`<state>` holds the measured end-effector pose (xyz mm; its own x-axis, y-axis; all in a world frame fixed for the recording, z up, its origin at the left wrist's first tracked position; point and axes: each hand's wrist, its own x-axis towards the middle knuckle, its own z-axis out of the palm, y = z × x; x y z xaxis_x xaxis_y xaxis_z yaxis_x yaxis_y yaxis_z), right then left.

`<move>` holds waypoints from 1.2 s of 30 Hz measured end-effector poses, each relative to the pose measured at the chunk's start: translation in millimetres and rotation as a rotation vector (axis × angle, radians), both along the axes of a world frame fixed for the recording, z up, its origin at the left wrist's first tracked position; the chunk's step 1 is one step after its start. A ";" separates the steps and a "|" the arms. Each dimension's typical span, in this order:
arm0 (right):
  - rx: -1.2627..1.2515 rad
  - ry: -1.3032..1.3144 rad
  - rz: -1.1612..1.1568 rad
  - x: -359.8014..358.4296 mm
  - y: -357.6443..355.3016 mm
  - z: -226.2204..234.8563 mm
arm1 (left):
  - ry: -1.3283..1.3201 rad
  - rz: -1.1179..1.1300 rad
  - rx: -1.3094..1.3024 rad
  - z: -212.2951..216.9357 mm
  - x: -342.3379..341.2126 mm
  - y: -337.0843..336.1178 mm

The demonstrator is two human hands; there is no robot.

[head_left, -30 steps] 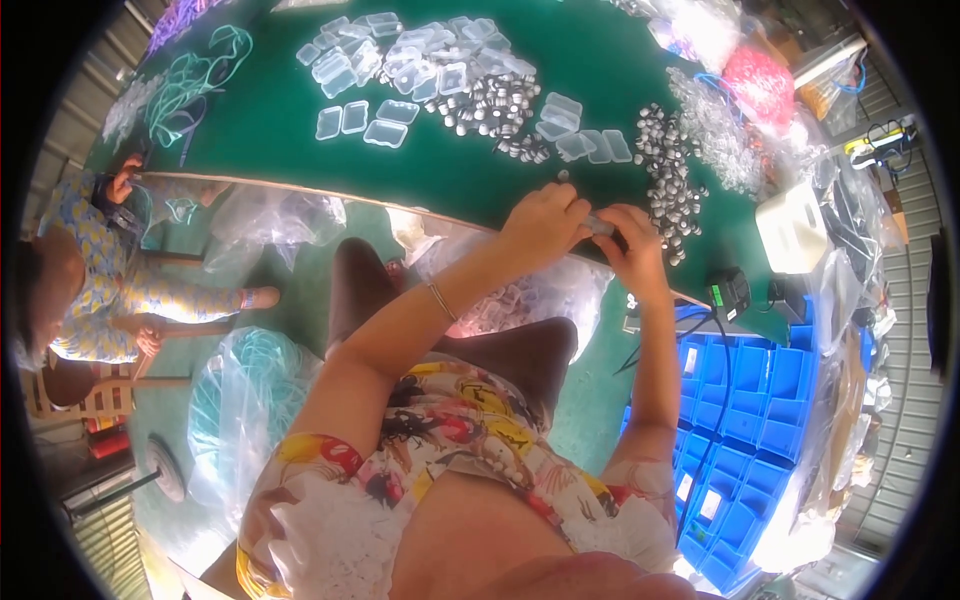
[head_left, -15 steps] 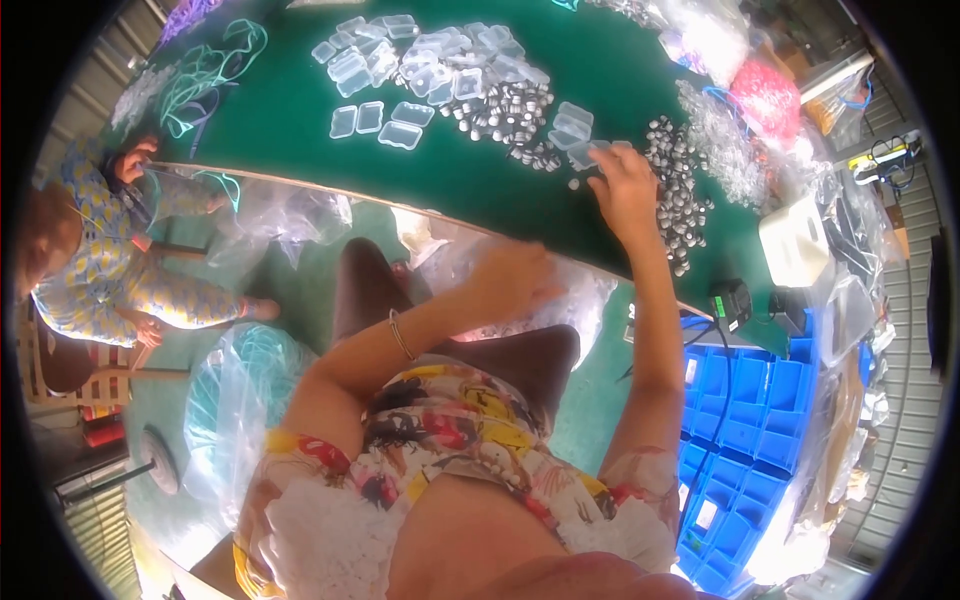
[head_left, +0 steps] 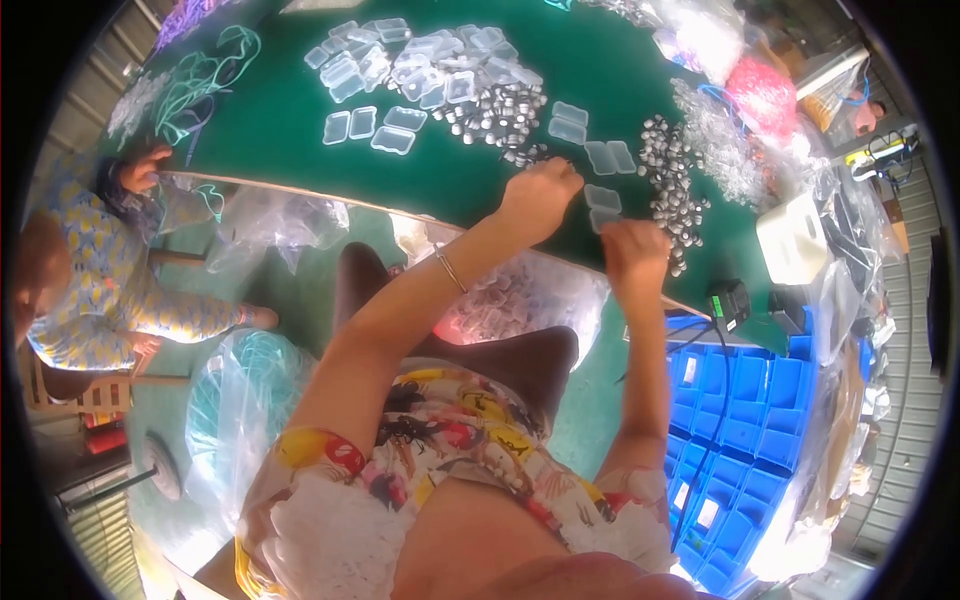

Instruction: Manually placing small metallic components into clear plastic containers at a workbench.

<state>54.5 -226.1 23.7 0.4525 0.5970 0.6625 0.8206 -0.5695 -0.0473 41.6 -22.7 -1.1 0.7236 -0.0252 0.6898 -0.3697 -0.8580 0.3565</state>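
Note:
On the green table (head_left: 270, 125), an open clear plastic case (head_left: 604, 198) lies between my hands. My right hand (head_left: 637, 258) has its fingers drawn together at the near edge of that case. To the left of it, my left hand (head_left: 545, 200) is closed with bunched fingertips; what they hold, if anything, is hidden. Two more opened cases, an upper case (head_left: 568, 122) and a sideways case (head_left: 609, 157), lie just beyond. Small dark and silvery round pieces form one heap (head_left: 503, 115) left of these cases and another heap (head_left: 672, 185) on the right.
A pile of clear cases (head_left: 435, 65) covers the far middle. Turquoise cords (head_left: 215, 80) lie at the far left, a white container (head_left: 793, 238) at the right edge. Blue bins (head_left: 735, 400) stand below right. Another person (head_left: 80, 260) sits at left, one hand on the table edge.
My left hand has risen from above my lap to the table. My right hand has come nearer to me, and another opened case now lies between my hands.

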 end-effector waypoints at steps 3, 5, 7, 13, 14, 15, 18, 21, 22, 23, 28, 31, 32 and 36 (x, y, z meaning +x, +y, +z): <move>0.041 0.049 0.036 -8.1 -1.3 2.1 | 0.091 0.079 -0.119 -0.1 -1.6 -1.8; 0.136 0.002 -0.009 0.7 -11.3 2.6 | 0.118 0.099 -0.115 4.3 -8.6 3.4; 0.180 0.122 -0.198 28.7 -33.8 0.7 | 0.146 0.146 -0.109 4.0 -13.3 9.0; -0.106 0.086 -0.411 37.4 -42.0 6.1 | 0.106 0.130 -0.133 2.9 -11.9 8.6; -0.180 0.035 -0.440 36.6 -39.6 5.5 | 0.105 0.129 -0.134 2.3 -11.5 8.1; -0.181 0.035 -0.438 35.8 -37.1 5.3 | 0.121 0.122 -0.134 1.1 -12.3 8.5; -0.201 -0.009 -0.435 33.7 -32.0 7.2 | 0.125 0.047 -0.261 0.7 -16.2 7.0; -0.064 0.000 -0.347 27.7 -31.2 11.0 | 0.156 -0.091 -0.456 6.7 -24.5 -3.0; 0.014 0.153 -0.225 26.4 -31.2 12.6 | 0.200 -0.162 -0.525 9.0 -26.3 -8.1; 0.093 0.304 -0.103 25.5 -30.8 13.2 | 0.224 -0.189 -0.542 9.4 -25.8 -13.0; 0.049 0.340 0.141 21.9 -10.2 7.7 | 0.259 -0.129 -0.365 4.0 -22.1 -29.5; 0.011 0.369 0.139 22.1 -10.4 9.9 | 0.209 -0.046 -0.217 2.7 -23.0 -33.4; 0.068 0.447 0.177 27.9 -13.7 7.3 | 0.228 -0.051 -0.212 3.6 -23.9 -33.3; 0.038 0.277 -0.019 43.1 -8.2 5.4 | 0.239 -0.079 -0.201 11.8 -30.8 -33.1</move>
